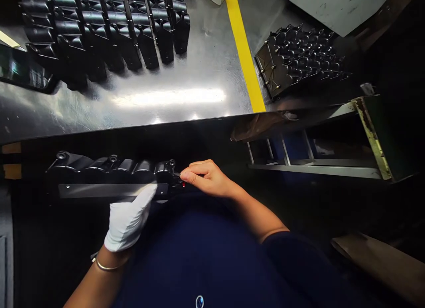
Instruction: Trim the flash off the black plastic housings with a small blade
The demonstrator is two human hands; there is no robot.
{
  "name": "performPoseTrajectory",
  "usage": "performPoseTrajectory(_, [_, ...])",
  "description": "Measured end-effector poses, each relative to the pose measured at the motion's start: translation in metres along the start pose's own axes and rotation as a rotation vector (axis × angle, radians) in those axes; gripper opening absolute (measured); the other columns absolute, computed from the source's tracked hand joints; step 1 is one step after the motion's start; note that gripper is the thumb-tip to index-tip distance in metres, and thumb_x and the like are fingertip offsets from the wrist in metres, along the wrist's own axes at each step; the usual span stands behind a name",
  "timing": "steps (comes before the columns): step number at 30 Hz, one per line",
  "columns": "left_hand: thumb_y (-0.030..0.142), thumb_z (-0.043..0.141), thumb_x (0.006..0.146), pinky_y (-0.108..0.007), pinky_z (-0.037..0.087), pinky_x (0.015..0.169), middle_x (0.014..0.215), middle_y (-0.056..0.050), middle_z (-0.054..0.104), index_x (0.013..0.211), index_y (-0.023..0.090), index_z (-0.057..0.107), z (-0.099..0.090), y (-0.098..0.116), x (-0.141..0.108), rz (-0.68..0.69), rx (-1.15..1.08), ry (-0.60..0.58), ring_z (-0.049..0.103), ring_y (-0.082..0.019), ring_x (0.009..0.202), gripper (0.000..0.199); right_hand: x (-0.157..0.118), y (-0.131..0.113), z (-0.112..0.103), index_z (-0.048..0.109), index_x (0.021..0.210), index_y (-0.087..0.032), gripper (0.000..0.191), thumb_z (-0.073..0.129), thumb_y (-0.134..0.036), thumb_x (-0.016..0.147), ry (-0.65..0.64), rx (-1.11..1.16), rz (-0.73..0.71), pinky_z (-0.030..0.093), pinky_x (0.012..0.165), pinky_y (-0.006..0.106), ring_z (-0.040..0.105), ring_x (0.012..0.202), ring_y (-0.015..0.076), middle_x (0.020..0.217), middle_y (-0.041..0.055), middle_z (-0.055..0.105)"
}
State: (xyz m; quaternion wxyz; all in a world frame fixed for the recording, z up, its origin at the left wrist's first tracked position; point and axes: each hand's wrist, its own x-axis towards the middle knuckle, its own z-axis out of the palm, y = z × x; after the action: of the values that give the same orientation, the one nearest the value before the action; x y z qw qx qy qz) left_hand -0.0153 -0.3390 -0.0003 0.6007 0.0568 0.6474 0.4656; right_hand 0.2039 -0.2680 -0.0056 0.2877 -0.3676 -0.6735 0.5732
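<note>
Right fingers pinching thin item at part's 3 o'clock end; left fingers gripping part, doneness unclear; more parts at 11 o'clock on desk.

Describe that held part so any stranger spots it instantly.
Find the big metal table, then look below its near edge. There the gloved left hand holds a long black part, near the bare right hand. Unlike the black parts on the table, it shows a flat grey strip.
</note>
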Motion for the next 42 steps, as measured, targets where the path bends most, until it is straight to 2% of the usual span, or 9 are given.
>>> performPoseTrajectory(3, [-0.02,0.072,0.059,-0.008,0.051,0.091,0.089,0.003,0.079,0.071,0.024,0.071,0.007,0.003,-0.003,0.147,0.107,0.117,0.062,-0.015,0.126,0.046,0.001,0.007,0.003,0.073,0.079,-0.014,0.038,0.056,-0.043,0.097,0.038,-0.019,0.055,0.051,0.064,0.022,0.063,0.068,0.0119,0.076,0.004,0.071])
performPoseTrajectory(7, [-0.012,0.074,0.066,-0.016,0.058,0.086,0.093,0.002,0.079,0.075,0.024,0.073,0.022,0.005,-0.008,0.165,0.082,0.037,0.069,-0.019,0.114,0.037,0.003,0.017,0.011,0.076,0.092,-0.016,0.035,0.056,-0.044,0.097,0.23,-0.351,0.018,0.05,0.068,0.025,0.064,0.071,0.0138,0.08,0.0061,0.073])
performPoseTrajectory(11, [-0.006,0.076,0.065,-0.018,0.062,0.071,0.083,0.006,0.077,0.077,0.024,0.076,0.032,0.009,-0.015,0.152,0.105,-0.055,0.074,-0.017,0.084,0.032,0.004,0.019,0.007,0.069,0.104,-0.014,0.035,0.05,-0.044,0.1,0.437,-0.627,-0.058,0.048,0.074,0.027,0.064,0.076,0.0164,0.086,0.0092,0.071])
performPoseTrajectory(14, [-0.015,0.074,0.055,-0.013,0.061,0.065,0.074,0.008,0.076,0.076,0.023,0.079,0.03,0.013,-0.018,0.14,0.176,-0.095,0.073,-0.014,0.073,0.045,0.004,0.012,-0.004,0.064,0.1,-0.017,0.03,0.045,-0.039,0.103,0.243,-0.564,-0.137,0.048,0.071,0.025,0.062,0.075,0.0141,0.085,0.0059,0.068])
performPoseTrajectory(17, [-0.019,0.07,0.055,-0.01,0.06,0.07,0.082,0.008,0.078,0.077,0.022,0.079,0.027,0.013,-0.017,0.173,0.188,-0.058,0.073,-0.01,0.072,0.048,0.003,0.004,-0.01,0.063,0.09,-0.018,0.032,0.04,-0.034,0.105,0.06,-0.573,-0.23,0.046,0.07,0.025,0.061,0.073,0.0133,0.079,0.0046,0.067])
performPoseTrajectory(24, [-0.023,0.062,0.058,-0.009,0.058,0.056,0.07,0.007,0.076,0.075,0.02,0.077,0.047,0.024,-0.025,0.141,0.103,-0.024,0.073,-0.013,0.072,0.049,0.004,-0.001,-0.006,0.067,0.078,-0.016,0.04,0.043,-0.035,0.104,0.061,-0.691,-0.191,0.04,0.063,0.024,0.061,0.065,0.0119,0.072,0.0044,0.069])
performPoseTrajectory(30, [-0.016,0.069,0.061,-0.017,0.06,0.051,0.074,0.003,0.077,0.071,0.019,0.076,0.044,0.025,-0.027,0.011,0.068,-0.024,0.072,-0.016,0.062,0.038,0.008,-0.005,-0.019,0.071,0.084,-0.016,0.037,0.045,-0.034,0.103,-0.133,-0.655,-0.15,0.04,0.063,0.023,0.063,0.069,0.0121,0.075,0.0047,0.072])
performPoseTrajectory(36, [0.005,0.077,0.069,-0.014,0.057,0.054,0.104,-0.005,0.078,0.094,0.016,0.078,0.028,0.02,-0.011,0.014,0.129,-0.208,0.075,-0.019,0.082,0.028,0.013,-0.024,-0.051,0.073,0.081,-0.017,0.031,0.056,-0.035,0.099,-0.719,-0.503,-0.239,0.038,0.06,0.022,0.064,0.066,0.0106,0.075,0.0025,0.073])
performPoseTrajectory(42, [0.021,0.074,0.079,-0.019,0.053,0.041,0.086,-0.011,0.078,0.101,0.01,0.076,0.031,0.021,-0.004,-0.202,0.135,-0.299,0.071,-0.019,0.061,0.025,0.016,-0.025,-0.052,0.071,0.087,-0.015,0.033,0.049,-0.035,0.102,-0.456,-0.657,-0.315,0.038,0.06,0.024,0.062,0.064,0.0118,0.075,0.0049,0.071])
